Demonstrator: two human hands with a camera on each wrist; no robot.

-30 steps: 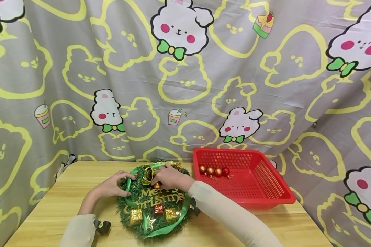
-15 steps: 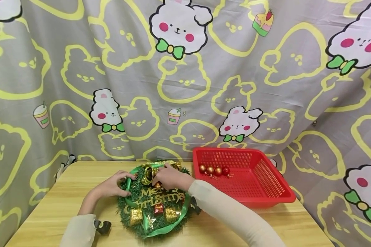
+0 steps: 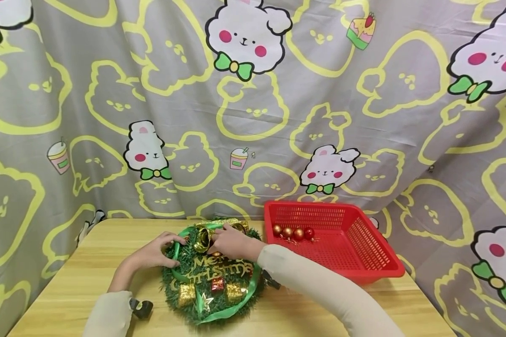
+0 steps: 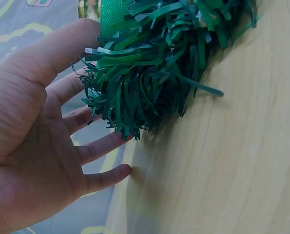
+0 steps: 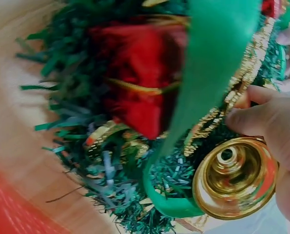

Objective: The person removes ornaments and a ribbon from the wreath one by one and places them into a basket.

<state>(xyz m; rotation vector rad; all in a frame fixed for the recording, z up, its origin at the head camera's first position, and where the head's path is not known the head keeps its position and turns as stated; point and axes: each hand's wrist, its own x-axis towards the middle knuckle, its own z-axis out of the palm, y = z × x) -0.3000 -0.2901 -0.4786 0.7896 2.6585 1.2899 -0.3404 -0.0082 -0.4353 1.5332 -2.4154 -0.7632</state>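
A green tinsel wreath lies on the table, with gold "Merry Christmas" lettering, green ribbon, gold drums and a red gift box. My left hand grips its left edge, thumb on top; in the left wrist view the other fingers spread along the tinsel. At the far side, my right hand reaches in beside the gold bells. Its thumb and forefinger pinch around a small copper-coloured bauble, mostly covered by the fingers. One bell hangs mouth outward beneath that hand in the right wrist view.
To the right of the wreath stands a red plastic basket. Several gold and red baubles sit in a row at its left side. A patterned curtain hangs behind the wooden table.
My right hand has shifted slightly among the bells, and less of the copper bauble shows beneath it. The right forearm has swung a little rightward. My left hand keeps its place.
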